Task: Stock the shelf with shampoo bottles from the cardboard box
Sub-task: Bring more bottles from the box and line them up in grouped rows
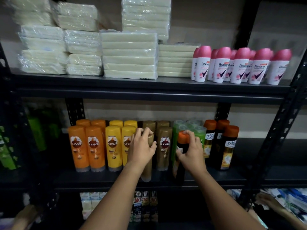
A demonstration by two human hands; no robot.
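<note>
Dark metal shelf (116, 179) front edge: left hand (142, 146) grasps tall brown shampoo bottle (147, 170), right hand (191, 151) grasps black orange-capped bottle (181, 143), both upright.

Upper tier: cream-coloured bars in clear plastic wrap (129, 54), bundled and stacked in several piles across the left and centre; to their right, a cluster of white Rexona roll-on deodorants with pink caps (240, 66), standing upright in rows

Bottom tier, partly visible: dark ZACT cartons (145, 205) standing side by side at centre; pale small boxes (90, 202) just to their left; blue-and-white packets (289, 201) at far right, blurred

Far left, adjoining bay: green bottles (35, 130), dim and indistinct

Behind: beige wall (199, 17)
</note>
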